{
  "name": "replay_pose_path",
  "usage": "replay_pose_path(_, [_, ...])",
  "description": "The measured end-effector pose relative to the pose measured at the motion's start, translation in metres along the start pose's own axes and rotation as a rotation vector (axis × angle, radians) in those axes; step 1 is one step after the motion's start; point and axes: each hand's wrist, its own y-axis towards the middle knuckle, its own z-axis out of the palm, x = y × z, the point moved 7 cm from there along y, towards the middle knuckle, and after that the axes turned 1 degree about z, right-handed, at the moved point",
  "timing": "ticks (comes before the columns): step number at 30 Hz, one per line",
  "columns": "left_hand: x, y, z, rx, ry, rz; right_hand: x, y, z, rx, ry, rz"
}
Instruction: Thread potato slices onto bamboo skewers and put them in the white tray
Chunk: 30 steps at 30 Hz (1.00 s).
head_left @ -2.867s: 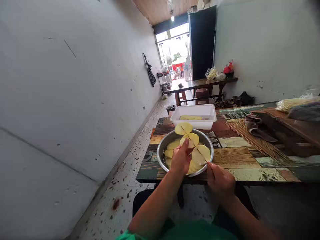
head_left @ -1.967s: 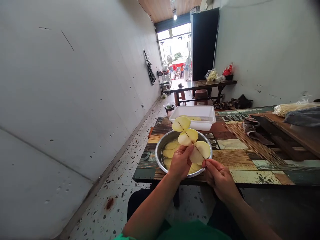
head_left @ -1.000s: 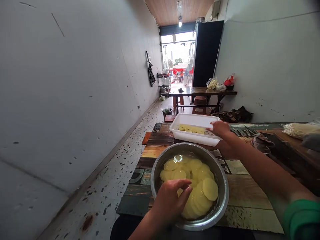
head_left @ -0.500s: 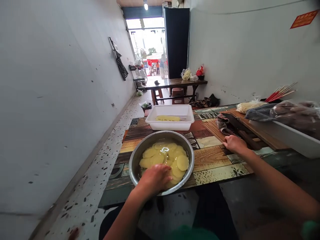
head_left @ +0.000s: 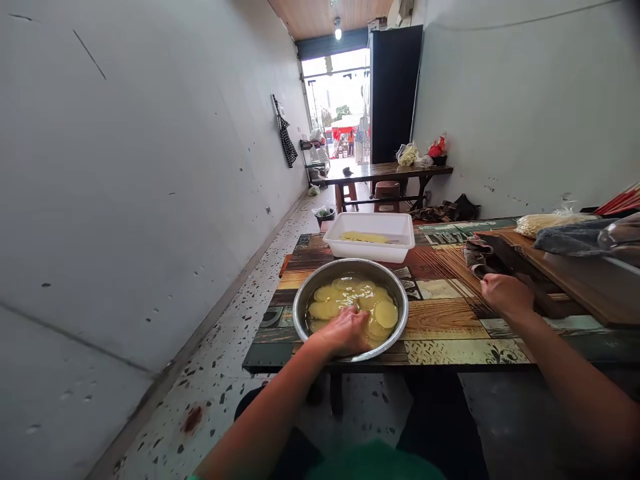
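Observation:
A metal bowl (head_left: pixel 300 313) of water holds several pale yellow potato slices (head_left: pixel 387 314). My left hand (head_left: pixel 347 331) reaches over its near rim, with the fingers down among the slices. Water and the back of the hand hide most of these fingers, so their grip does not show. On the right, my right hand (head_left: pixel 507 295) rests at the near ends of thin wooden skewers (head_left: pixel 445 265), beside a crumpled cloth (head_left: pixel 477 257). Its fingers are curled closed, and what they hold is hidden. Behind the bowl, a white plastic tub (head_left: pixel 370 252) contains skewered yellow slices (head_left: pixel 364 237).
A wooden board (head_left: pixel 575 290) lies at the right of the patterned table (head_left: pixel 440 327). Beyond it are a dark cloth (head_left: pixel 565 239), a bag of pale food (head_left: pixel 543 225) and red-tipped sticks (head_left: pixel 623 200). Another table (head_left: pixel 370 172) stands farther back. A wall runs along the left.
The view has turned left, so everything sits farther right in the picture. My left hand stays in the bowl. My right hand remains by the skewers, which look more spread out.

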Motion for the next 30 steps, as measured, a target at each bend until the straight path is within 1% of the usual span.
replay_pose_path(1, [-0.002, 0.001, 0.0, -0.001, 0.011, 0.013, 0.0, -0.006, -0.002, 0.007, 0.085, 0.027])
replay_pose_path(4, [-0.004, 0.002, 0.0, 0.01, 0.012, 0.012, 0.009, -0.037, 0.004, 0.109, 0.408, 0.077])
replay_pose_path(9, [0.008, -0.001, -0.004, -0.026, -0.064, -0.07, 0.05, -0.122, 0.028, 0.391, 0.9, 0.08])
replay_pose_path(10, [0.01, -0.002, -0.006, -0.02, -0.083, -0.071, 0.059, -0.14, 0.035, 0.482, 1.131, 0.124])
replay_pose_path(11, [0.013, -0.002, -0.01, -0.007, -0.102, -0.066, 0.067, -0.157, 0.039, 0.556, 1.291, 0.16])
replay_pose_path(13, [0.017, -0.002, -0.021, 0.023, -0.131, -0.047, 0.078, -0.183, 0.045, 0.627, 1.454, 0.199])
replay_pose_path(15, [0.024, 0.001, -0.041, -0.037, -0.13, -0.066, 0.085, -0.199, 0.049, 0.691, 1.533, 0.203])
replay_pose_path(17, [0.034, 0.004, -0.063, -0.139, -0.09, -0.135, 0.088, -0.209, 0.049, 0.736, 1.576, 0.194])
replay_pose_path(18, [0.037, 0.005, -0.07, -0.169, -0.06, -0.161, 0.089, -0.211, 0.048, 0.744, 1.584, 0.191])
replay_pose_path(19, [0.039, 0.007, -0.073, -0.171, -0.033, -0.174, 0.088, -0.213, 0.046, 0.741, 1.584, 0.191])
replay_pose_path(21, [0.036, 0.011, -0.068, -0.09, -0.002, -0.16, 0.086, -0.214, 0.042, 0.715, 1.568, 0.202])
replay_pose_path(23, [0.029, 0.014, -0.05, 0.034, -0.01, -0.139, 0.085, -0.214, 0.039, 0.698, 1.541, 0.227])
replay_pose_path(24, [0.025, 0.015, -0.041, 0.075, -0.029, -0.134, 0.085, -0.214, 0.038, 0.698, 1.526, 0.238])
replay_pose_path(25, [0.021, 0.017, -0.032, 0.09, -0.058, -0.129, 0.086, -0.214, 0.039, 0.703, 1.513, 0.246])
replay_pose_path(26, [0.017, 0.019, -0.025, 0.076, -0.102, -0.115, 0.087, -0.214, 0.039, 0.707, 1.502, 0.249])
replay_pose_path(28, [0.009, 0.024, -0.016, -0.01, -0.213, -0.061, 0.089, -0.214, 0.042, 0.696, 1.489, 0.241])
replay_pose_path(30, [0.005, 0.029, -0.013, -0.106, -0.297, 0.005, 0.09, -0.213, 0.046, 0.654, 1.463, 0.217])
